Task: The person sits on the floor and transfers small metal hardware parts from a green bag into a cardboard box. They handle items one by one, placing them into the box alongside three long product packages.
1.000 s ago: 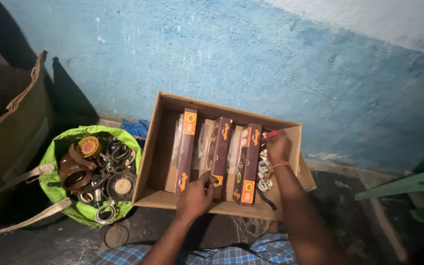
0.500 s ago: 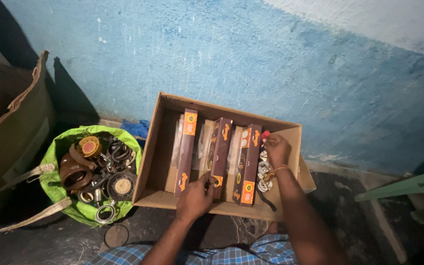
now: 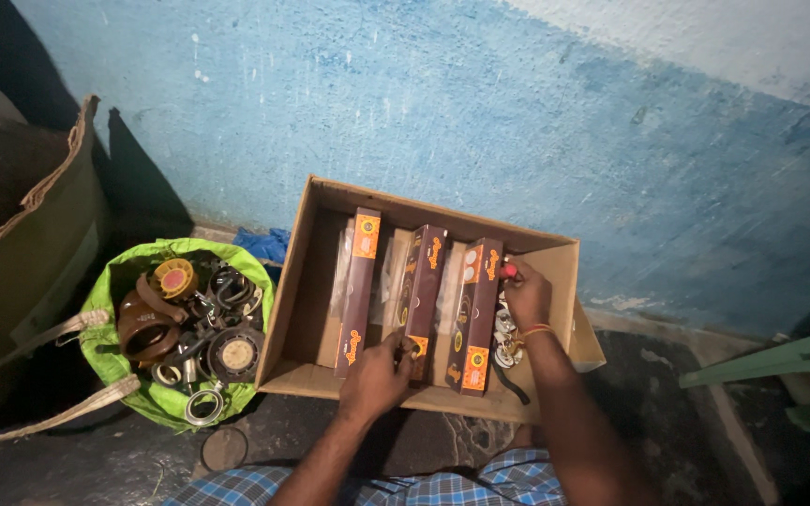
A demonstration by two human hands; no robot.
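An open cardboard box (image 3: pixel 304 281) sits on the floor against a blue wall. Three long brown cartons with orange ends stand on edge inside it: a left one (image 3: pixel 358 290), a middle one (image 3: pixel 425 290) and a right one (image 3: pixel 476 309). My left hand (image 3: pixel 374 379) grips the near end of the middle carton at the box's front edge. My right hand (image 3: pixel 523 295) rests inside the box at the right, fingers closed on a small red-tipped object (image 3: pixel 509 271) beside the right carton. Small metal parts (image 3: pixel 504 342) lie under that hand.
A green bag (image 3: pixel 110 300) at the left holds brown pipe fittings, rings and dark round parts. A large dark sack (image 3: pixel 21 234) stands further left. A blue cloth (image 3: pixel 264 245) lies behind the bag. Green plastic (image 3: pixel 761 364) juts in at the right.
My right hand has shifted slightly lower inside the box beside the right carton. My left hand stays on the middle carton's near end.
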